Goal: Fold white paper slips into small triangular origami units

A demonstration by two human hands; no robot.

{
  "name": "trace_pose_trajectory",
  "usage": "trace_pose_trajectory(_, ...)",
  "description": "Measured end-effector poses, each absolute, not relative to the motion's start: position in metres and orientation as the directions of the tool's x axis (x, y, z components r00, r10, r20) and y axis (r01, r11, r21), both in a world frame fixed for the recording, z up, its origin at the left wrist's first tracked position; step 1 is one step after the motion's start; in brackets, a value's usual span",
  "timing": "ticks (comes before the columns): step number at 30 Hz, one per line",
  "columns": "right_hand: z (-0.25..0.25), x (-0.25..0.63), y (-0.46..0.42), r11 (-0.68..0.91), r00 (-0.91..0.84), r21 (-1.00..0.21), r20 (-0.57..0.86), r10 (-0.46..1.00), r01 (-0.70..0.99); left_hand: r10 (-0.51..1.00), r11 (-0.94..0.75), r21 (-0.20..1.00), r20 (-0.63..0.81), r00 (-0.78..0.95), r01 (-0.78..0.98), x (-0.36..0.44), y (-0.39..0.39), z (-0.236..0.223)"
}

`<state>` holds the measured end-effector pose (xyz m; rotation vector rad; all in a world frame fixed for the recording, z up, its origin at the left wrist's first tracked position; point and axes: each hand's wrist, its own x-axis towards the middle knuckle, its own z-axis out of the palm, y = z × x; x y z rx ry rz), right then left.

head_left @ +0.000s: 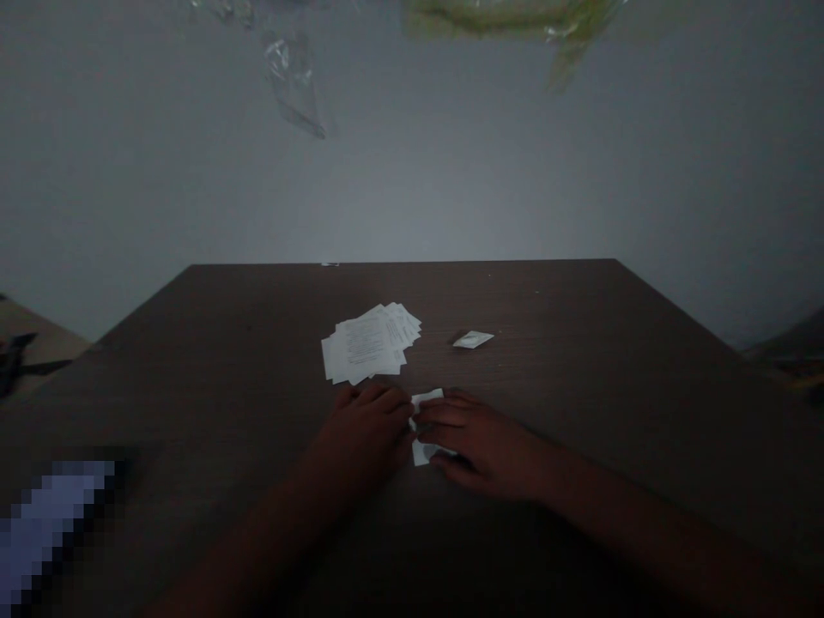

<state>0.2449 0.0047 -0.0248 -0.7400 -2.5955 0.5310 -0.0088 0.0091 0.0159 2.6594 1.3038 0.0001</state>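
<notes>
A small white piece of paper (421, 453) lies on the dark wooden table, partly covered by my hands. My left hand (373, 425) is at its left edge, fingers bent and closed on that edge; the fingertips are dim and hard to make out. Across the paper's right side lies my right hand (473, 442), its fingers apart and stretched over the sheet. Just beyond my left hand is a loose, fanned pile of printed paper slips (370, 343). A folded piece of paper (474, 340) rests to the right of the pile, slightly raised from the tabletop.
The brown table (579, 360) ends against a pale wall (463, 172). A white scrap (330, 264) lies at its far edge. Clear plastic (293, 81) and a yellow-green wrapper (495, 19) hang above. A pixelated bluish object (51, 515) is at lower left.
</notes>
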Motion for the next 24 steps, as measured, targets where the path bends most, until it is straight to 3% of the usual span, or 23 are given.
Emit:
trace_pose_trajectory(6,-0.011,0.244,0.004,0.71,-0.756,-0.564,0.216,0.619,0.421,0.809,-0.551,0.138,-0.154,0.568,0.823,-0.001,0.008,0.023)
trace_pose_trajectory(11,-0.011,0.248,0.008,0.639,-0.691,-0.567,0.161,0.705,0.519,0.818,-0.524,0.158,-0.179,0.546,0.837,0.0,0.008,0.027)
trace_pose_trajectory(24,-0.045,0.257,0.046,0.714,-0.614,-0.464,0.374,0.695,0.525,0.824,-0.505,0.147,-0.212,0.526,0.85,0.004,0.008,0.031)
